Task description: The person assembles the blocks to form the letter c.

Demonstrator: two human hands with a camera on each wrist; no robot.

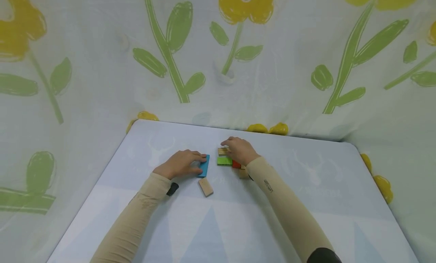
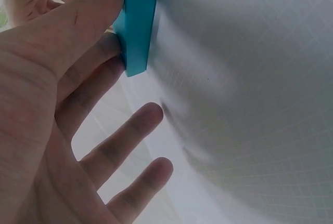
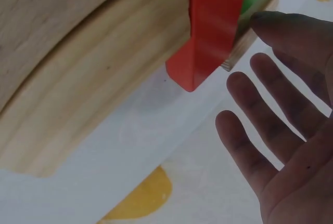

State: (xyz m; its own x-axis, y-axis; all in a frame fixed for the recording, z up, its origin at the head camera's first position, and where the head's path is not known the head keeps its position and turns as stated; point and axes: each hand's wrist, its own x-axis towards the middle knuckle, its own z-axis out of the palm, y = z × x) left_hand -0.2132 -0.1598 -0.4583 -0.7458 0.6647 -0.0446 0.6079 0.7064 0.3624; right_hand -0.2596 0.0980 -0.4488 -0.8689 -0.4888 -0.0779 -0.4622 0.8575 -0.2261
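Blue block (image 1: pixel 205 167): in left hand, left of green piece (image 1: pixel 224 161)

I've got it pinched, left hand (image 1: pixel 182 164) thumb against fingers; can't tell if it touches the table (image 1: pixel 289 206). Wooden block (image 1: pixel 206 187) just nearside. Right hand (image 1: pixel 242 150): fingers spread by striped block (image 1: pixel 222 151), contact unclear. Red block (image 3: pixel 216 26) beside green.
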